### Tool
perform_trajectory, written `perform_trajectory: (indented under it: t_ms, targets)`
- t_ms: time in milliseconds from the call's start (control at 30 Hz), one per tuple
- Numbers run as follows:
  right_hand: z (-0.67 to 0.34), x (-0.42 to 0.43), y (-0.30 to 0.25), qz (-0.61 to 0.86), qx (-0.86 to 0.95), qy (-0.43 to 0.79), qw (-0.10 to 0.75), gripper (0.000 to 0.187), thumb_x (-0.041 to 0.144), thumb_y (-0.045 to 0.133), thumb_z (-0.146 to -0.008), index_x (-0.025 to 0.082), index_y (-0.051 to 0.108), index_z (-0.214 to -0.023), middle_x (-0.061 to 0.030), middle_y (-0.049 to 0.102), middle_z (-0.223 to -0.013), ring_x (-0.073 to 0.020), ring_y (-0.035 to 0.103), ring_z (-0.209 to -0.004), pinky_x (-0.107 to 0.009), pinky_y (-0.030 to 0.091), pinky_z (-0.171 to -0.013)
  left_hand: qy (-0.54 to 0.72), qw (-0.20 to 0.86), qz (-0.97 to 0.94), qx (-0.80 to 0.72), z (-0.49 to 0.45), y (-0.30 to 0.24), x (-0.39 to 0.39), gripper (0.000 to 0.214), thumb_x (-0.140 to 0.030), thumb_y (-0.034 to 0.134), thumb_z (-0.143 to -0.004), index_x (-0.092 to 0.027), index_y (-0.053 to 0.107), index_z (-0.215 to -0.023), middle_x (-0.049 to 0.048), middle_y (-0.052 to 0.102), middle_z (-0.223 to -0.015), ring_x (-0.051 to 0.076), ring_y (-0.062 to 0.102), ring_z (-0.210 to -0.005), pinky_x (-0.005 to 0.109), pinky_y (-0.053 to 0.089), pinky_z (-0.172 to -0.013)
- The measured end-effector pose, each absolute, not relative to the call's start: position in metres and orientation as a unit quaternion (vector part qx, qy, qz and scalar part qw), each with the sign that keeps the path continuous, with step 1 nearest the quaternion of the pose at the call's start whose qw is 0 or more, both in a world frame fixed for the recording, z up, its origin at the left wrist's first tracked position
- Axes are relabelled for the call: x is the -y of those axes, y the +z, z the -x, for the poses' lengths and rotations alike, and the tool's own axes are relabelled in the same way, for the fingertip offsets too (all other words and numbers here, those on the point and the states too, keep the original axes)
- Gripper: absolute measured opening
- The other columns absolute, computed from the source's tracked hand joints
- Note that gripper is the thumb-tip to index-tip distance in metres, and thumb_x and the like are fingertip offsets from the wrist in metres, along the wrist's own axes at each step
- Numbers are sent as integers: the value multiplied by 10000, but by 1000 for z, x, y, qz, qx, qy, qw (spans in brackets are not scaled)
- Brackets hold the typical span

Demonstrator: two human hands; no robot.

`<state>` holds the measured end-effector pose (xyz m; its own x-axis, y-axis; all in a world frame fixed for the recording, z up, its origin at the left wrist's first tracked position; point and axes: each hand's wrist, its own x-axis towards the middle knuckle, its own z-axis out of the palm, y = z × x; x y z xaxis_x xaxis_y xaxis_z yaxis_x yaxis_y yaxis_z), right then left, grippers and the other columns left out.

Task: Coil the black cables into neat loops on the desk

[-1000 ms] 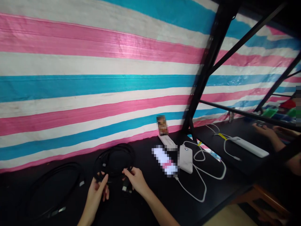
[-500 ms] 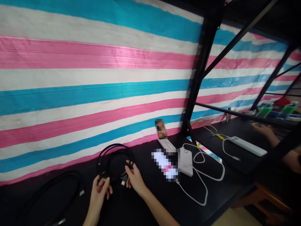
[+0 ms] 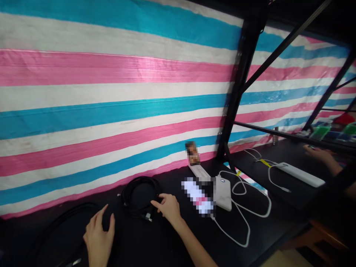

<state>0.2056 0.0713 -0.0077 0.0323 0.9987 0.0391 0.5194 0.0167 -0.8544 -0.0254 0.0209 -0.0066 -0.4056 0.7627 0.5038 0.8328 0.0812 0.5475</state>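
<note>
A black USB cable [image 3: 125, 202], wound into a round coil, lies on the black table near the striped sheet. Its metal plug [image 3: 148, 216] points toward me. At the coil's right edge is my right hand [image 3: 170, 209], thumb and fingers slightly apart and bent; they look to be resting against it without gripping. My left hand [image 3: 98, 235] is open and empty, thumb and fingers spread, left of that coil. Beside it, a second black cable [image 3: 59, 218] lies in a looser loop, its plug [image 3: 75, 262] at the lower edge, partly dark.
To the right lie a lit phone [image 3: 196, 196], blurred by pixelation, and a white power bank [image 3: 223, 193] with white cables [image 3: 247, 233]. A black metal frame post [image 3: 235, 92] rises behind. Beyond it are a white power strip [image 3: 302, 174] and another person's hand [image 3: 322, 154].
My left hand has let go of the coiled cable and moved left, opening. The coil now lies flat and rounder on the table. My right hand has loosened at its edge.
</note>
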Motion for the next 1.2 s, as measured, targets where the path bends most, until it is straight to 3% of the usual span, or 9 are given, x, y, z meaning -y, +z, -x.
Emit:
perform_trajectory:
  t_ms: [67, 167, 300, 567, 667, 733, 867, 1200]
  targets:
    - [-210, -69, -3, 648, 625, 263, 346, 442, 618, 594, -637, 225, 700, -808, -12, 646, -515, -175, 624, -572, -237, 392, -529, -318, 93, 514, 791, 32, -8, -18, 560, -503, 337, -804, -147, 442, -1224, 164, 517, -1112, 364, 464, -1026, 505, 378, -821]
    - [-208, -66, 2, 669, 632, 205, 334, 435, 624, 505, -708, 239, 694, -636, -16, 670, -560, -174, 635, -642, -230, 371, -552, -227, 99, 491, 835, 38, -12, -15, 537, -448, 295, -834, -109, 439, -1226, 164, 527, -1084, 349, 475, -984, 467, 391, -789]
    - [-202, -62, 4, 668, 640, 185, 332, 435, 562, 432, -792, 244, 668, -612, 17, 670, -561, -135, 626, -602, -202, 344, -523, -173, 87, 508, 840, 39, -16, -14, 462, -390, 271, -856, -155, 477, -1196, 120, 546, -1027, 297, 512, -906, 397, 402, -739]
    - [-205, -60, -2, 629, 676, 210, 321, 467, 485, 321, -877, 246, 667, -674, 37, 652, -524, -104, 613, -559, -185, 342, -528, -191, 6, 545, 816, 38, -23, -17, 599, -516, 328, -804, -96, 425, -1219, 146, 575, -1054, 292, 544, -969, 350, 418, -791]
    - [-205, -61, -2, 620, 683, 221, 316, 496, 498, 293, -882, 240, 662, -673, 39, 650, -526, -100, 608, -547, -183, 341, -527, -169, -46, 519, 837, 36, -18, -16, 628, -578, 300, -788, -137, 416, -1220, 142, 630, -922, 295, 604, -857, 353, 436, -718]
    - [-205, -62, -1, 624, 682, 221, 311, 530, 512, 280, -880, 225, 644, -624, 34, 647, -523, -101, 607, -547, -184, 340, -528, -148, -60, 517, 841, 33, -13, -15, 592, -569, 271, -801, -158, 427, -1198, 131, 648, -824, 298, 623, -786, 352, 435, -676]
    - [-205, -61, -1, 632, 682, 207, 304, 569, 510, 273, -882, 199, 592, -528, 25, 633, -501, -105, 606, -556, -191, 339, -552, -139, -38, 548, 824, 30, -9, -12, 498, -494, 259, -831, -155, 442, -1146, 127, 658, -816, 288, 630, -784, 344, 428, -678]
    - [-204, -57, -1, 622, 688, 209, 310, 575, 484, 237, -900, 197, 573, -532, 29, 634, -516, -98, 599, -558, -188, 330, -549, -133, -37, 552, 822, 29, -5, -8, 477, -482, 275, -824, -153, 445, -1124, 133, 653, -817, 290, 623, -821, 341, 420, -706]
